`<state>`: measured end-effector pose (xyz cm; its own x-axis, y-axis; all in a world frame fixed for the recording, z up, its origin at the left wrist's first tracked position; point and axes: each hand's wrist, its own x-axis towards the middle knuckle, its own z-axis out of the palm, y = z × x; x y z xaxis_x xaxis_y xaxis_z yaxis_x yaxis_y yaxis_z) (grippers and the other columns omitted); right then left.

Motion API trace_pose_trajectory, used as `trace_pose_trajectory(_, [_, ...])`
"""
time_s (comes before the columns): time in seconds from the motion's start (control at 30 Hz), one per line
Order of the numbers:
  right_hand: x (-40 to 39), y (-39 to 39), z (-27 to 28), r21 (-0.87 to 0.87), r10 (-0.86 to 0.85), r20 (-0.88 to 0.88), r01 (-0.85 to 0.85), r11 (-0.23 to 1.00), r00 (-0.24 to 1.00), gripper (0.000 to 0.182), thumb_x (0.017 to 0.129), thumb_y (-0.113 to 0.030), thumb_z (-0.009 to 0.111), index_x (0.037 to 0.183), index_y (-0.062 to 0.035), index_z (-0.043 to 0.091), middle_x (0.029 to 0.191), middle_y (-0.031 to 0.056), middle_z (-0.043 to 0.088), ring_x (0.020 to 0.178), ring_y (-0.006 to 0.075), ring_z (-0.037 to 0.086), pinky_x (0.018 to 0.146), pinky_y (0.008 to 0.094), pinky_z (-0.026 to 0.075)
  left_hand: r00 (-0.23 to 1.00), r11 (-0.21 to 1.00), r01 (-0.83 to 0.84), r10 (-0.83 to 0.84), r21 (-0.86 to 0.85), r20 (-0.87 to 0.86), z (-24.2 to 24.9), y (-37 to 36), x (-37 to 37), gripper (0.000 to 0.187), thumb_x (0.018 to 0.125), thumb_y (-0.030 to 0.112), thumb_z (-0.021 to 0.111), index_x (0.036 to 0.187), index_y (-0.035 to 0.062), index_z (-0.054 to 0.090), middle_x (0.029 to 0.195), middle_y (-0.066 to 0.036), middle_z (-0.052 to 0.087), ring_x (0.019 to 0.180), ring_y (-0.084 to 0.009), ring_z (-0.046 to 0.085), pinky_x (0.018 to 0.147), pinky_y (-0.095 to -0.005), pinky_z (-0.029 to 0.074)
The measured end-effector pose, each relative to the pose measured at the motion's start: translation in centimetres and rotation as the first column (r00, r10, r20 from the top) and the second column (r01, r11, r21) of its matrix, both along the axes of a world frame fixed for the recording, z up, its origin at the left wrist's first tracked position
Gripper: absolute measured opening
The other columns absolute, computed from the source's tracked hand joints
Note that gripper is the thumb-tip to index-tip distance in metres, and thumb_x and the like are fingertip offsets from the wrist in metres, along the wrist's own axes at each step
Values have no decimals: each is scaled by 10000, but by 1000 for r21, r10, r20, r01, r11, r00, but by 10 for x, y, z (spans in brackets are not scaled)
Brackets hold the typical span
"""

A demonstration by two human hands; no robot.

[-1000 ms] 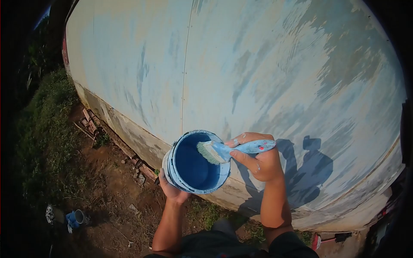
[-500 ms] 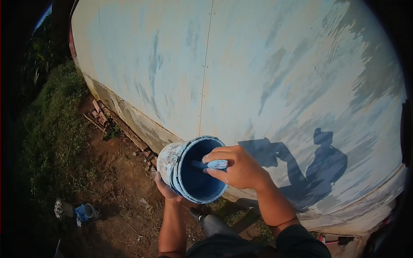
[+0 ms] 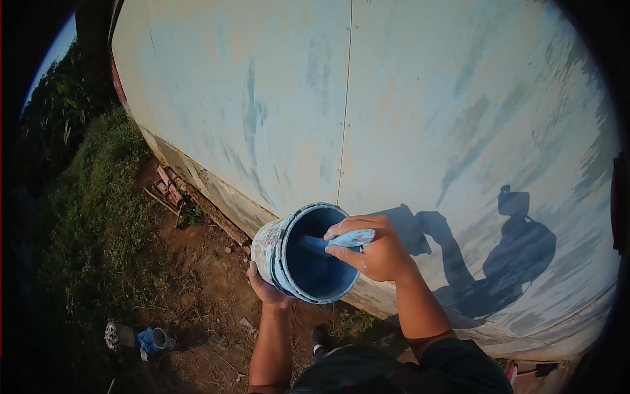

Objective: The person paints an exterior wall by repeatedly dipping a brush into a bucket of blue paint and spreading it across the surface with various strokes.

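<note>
A paint-smeared white bucket point(image 3: 268, 249) with a blue inside tilts toward me, low in the middle of the view. My left hand point(image 3: 270, 289) supports it from below on its left side, fingers wrapped against the wall. Above the opening, my right hand point(image 3: 377, 249) grips the paint-stained handle of a brush point(image 3: 354, 240). The brush points down into the bucket, and its lower end is lost in the dark blue interior. Behind the bucket stands a wall point(image 3: 289, 98) with uneven pale blue paint over cream.
Two small containers, one pale point(image 3: 119, 335) and one with blue cloth point(image 3: 154, 340), stand on the ground at lower left. Bricks point(image 3: 169, 185) and a wooden beam point(image 3: 213, 213) lie along the wall's foot. Grass point(image 3: 105, 171) grows at left. My shadow point(image 3: 518, 256) falls on the wall.
The view has shifted, so the wall seam and ground items appear farther right. The bucket and both hands appear slightly right and higher. The brush handle has tilted a little, still in my right hand.
</note>
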<state>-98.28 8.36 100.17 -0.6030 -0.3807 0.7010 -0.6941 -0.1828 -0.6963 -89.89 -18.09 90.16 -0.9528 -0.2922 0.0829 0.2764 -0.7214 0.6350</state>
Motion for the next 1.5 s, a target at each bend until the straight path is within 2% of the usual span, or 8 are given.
trace_pose_trajectory(0.03, [-6,-1,-2,-3,0,-9,0,1000,1000,244,868,-37,844,1094,-13,755,984,154,784,828,275,766,754,352,582,1000,1000,17,-17,-21,-9,7,0,-5,767,1023,623,514,1548,64,532,1525,-164,613,1369,-362,604,1196,-515,450])
trace_pose_trajectory(0.13, [-17,-6,-16,-336,29,186,35,941,982,166,877,30,838,1023,25,759,1021,186,805,967,253,797,830,356,613,989,989,144,-143,20,-46,6,-7,-17,746,1062,646,456,1571,105,519,1588,-147,557,1413,-366,552,1204,-538,435])
trace_pose_trajectory(0.4, [-33,-36,-39,-348,-289,18,278,896,957,132,887,50,818,992,40,737,1063,228,784,963,291,795,787,365,632,960,942,279,-279,187,-28,17,3,-50,787,1049,669,430,1606,115,483,1649,-131,489,1485,-350,488,1235,-552,399])
trace_pose_trajectory(0.63, [-45,-66,-33,-422,-522,-191,411,808,831,246,815,78,856,1004,13,711,1099,222,769,935,332,786,793,386,648,952,942,299,-306,151,28,24,-9,-70,795,1039,688,423,1624,150,467,1672,-111,465,1507,-348,464,1254,-557,365])
trace_pose_trajectory(0.8, [-54,-73,-38,-375,-593,-132,514,772,794,286,796,59,881,1013,6,703,1079,212,769,908,332,788,774,388,646,933,927,348,-357,142,47,42,-21,-78,799,1036,693,416,1631,162,453,1676,-122,446,1515,-351,448,1244,-586,365])
trace_pose_trajectory(1.0, [-48,-76,-14,-328,-526,-229,444,834,819,270,786,40,898,995,4,731,1067,199,772,884,298,791,756,384,644,934,924,331,-350,192,75,35,-27,-70,843,1017,722,424,1658,175,402,1710,-120,391,1523,-394,420,1194,-677,374])
trace_pose_trajectory(1.1, [-42,-63,8,-239,-402,-269,344,908,875,263,778,34,906,983,7,745,1071,195,772,871,273,792,756,371,644,907,901,401,-416,165,63,40,-26,-69,845,1018,734,393,1675,204,373,1728,-112,364,1547,-387,396,1217,-683,335])
trace_pose_trajectory(1.5, [-17,-16,64,-27,-418,-311,432,902,854,233,823,-3,898,1024,-4,780,1041,177,784,881,284,797,733,347,633,770,762,630,-638,151,11,63,-14,-98,906,985,779,396,1694,218,332,1743,-147,330,1540,-449,383,1116,-771,381])
